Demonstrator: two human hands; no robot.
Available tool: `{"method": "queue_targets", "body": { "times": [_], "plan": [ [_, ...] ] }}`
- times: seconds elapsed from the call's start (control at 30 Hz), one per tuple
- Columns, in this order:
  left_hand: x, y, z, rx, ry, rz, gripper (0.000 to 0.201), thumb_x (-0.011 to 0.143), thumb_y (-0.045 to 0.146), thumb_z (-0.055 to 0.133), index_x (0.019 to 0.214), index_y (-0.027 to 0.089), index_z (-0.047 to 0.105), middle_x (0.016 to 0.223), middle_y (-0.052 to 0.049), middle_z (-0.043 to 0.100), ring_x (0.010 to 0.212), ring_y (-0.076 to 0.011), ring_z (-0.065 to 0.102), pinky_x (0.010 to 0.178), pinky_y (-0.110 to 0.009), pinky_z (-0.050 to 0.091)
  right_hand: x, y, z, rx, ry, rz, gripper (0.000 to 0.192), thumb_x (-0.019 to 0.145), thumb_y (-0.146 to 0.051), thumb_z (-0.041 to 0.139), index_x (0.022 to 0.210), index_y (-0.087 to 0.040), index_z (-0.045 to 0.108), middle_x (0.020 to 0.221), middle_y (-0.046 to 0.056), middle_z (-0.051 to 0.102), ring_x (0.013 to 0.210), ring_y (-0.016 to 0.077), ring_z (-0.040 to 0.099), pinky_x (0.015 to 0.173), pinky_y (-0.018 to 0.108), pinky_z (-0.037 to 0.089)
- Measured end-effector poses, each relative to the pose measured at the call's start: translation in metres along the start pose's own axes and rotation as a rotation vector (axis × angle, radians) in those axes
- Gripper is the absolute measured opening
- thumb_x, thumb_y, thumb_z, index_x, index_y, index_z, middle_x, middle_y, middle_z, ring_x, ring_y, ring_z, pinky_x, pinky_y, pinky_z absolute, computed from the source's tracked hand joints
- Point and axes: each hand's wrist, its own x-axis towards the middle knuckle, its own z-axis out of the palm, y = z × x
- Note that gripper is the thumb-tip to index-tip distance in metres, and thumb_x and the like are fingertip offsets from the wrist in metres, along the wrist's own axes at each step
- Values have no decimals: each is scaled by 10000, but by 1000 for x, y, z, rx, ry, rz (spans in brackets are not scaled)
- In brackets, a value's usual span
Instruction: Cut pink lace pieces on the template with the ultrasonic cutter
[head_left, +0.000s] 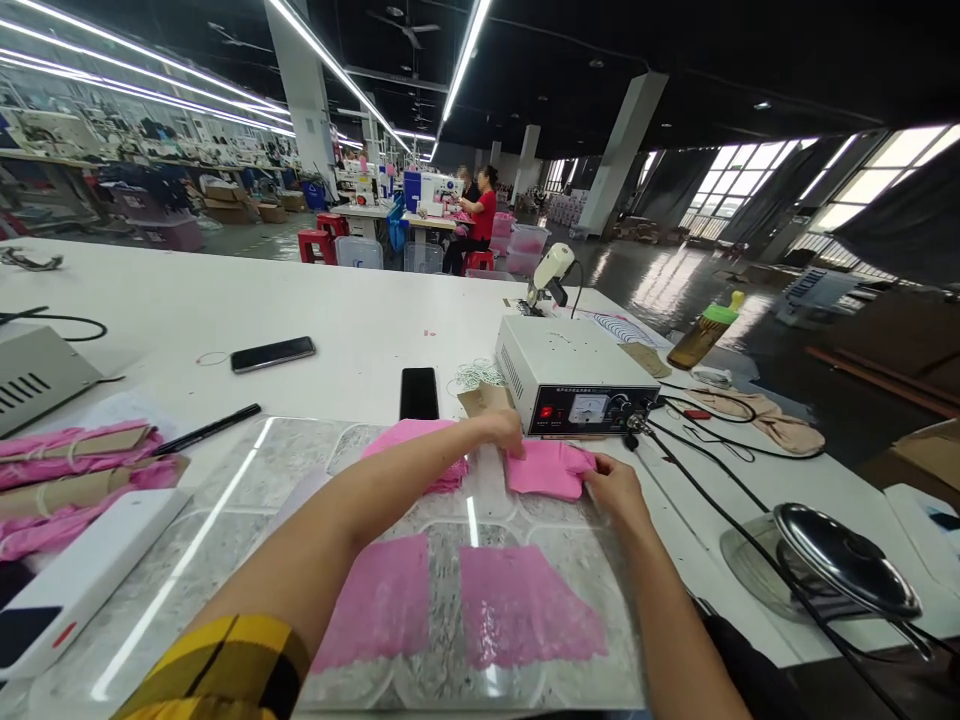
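A pink cloth piece [546, 470] lies between my two hands, in front of the grey metal box. My left hand [504, 430] is closed at its upper left corner, its fingertips partly hidden. My right hand [616, 487] pinches the bunched right edge between thumb and fingers. Left of it, partly behind my left forearm, is a stack of pink cloth [448, 478]. Two flat pink pieces, one at the left [390, 600] and one at the right [529, 605], show on the glossy marbled mat [442, 690] nearer to me. Brown card [484, 398] sits just behind my left hand.
The grey box [574, 360] has a dial, with cables trailing right. Two phones, one black [418, 393] and one silver-edged [273, 354], lie behind the mat. At left are pink bundles [75, 470] and a white device [97, 570]; at right, a glass-lidded pot [847, 560] and bottle [703, 335].
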Motion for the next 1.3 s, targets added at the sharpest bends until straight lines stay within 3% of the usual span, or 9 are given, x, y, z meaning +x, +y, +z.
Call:
{"method": "queue_targets", "body": {
  "times": [0.2,0.33,0.47,0.63,0.87,1.03,1.23,1.3],
  "plan": [
    [-9,-8,-5,33,121,147,341,941,349,578,1212,142,562,1189,-91,593,1018,-210,616,856,-408,545,0,-19,-9,155,-72,103,304,879,-389,615,1058,-143,628,1039,41,647,862,159,629,734,325,547],
    [-18,-8,-9,179,382,298,323,944,338,567,1203,144,561,1201,-94,580,1047,-217,595,887,-421,522,9,-27,-3,312,-57,181,329,889,-371,606,1136,-155,596,1087,58,631,887,159,625,752,341,550],
    [-23,-10,9,366,575,463,201,940,158,477,1105,142,589,1148,-132,569,1080,-250,522,909,-399,447,17,-23,7,476,-68,247,370,904,-380,582,1206,-170,558,1189,82,595,993,189,614,829,396,546],
    [-26,-17,39,551,560,664,184,942,112,425,991,173,592,976,-110,592,905,-215,523,799,-346,407,10,-5,5,522,-157,357,374,900,-386,585,1203,-168,563,1199,85,593,1007,194,610,838,403,541],
    [-28,-15,54,589,523,807,170,963,145,416,970,180,582,1017,-103,601,919,-201,539,829,-334,410,0,4,-5,355,-171,334,375,902,-389,581,1206,-170,561,1207,85,589,1024,199,606,859,416,535],
    [-29,-17,59,491,486,817,156,876,110,506,1006,170,569,1157,-130,576,1053,-223,551,946,-356,437,0,4,-7,155,-110,213,365,893,-380,596,1188,-167,575,1208,84,593,1021,198,606,851,408,536],
    [-34,-20,54,296,402,785,297,871,383,625,1054,160,554,1210,-132,580,1096,-213,573,964,-310,463,-3,0,-7,-67,-60,107,321,900,-383,585,1141,-172,596,1168,75,610,988,181,611,846,393,534],
    [-34,-19,53,225,388,744,315,869,387,633,1065,152,559,1194,-128,598,1069,-204,592,922,-294,481,-6,-4,-7,-131,-20,86,307,898,-388,586,1114,-170,602,1150,72,615,989,180,607,867,405,522]
  ]
}}
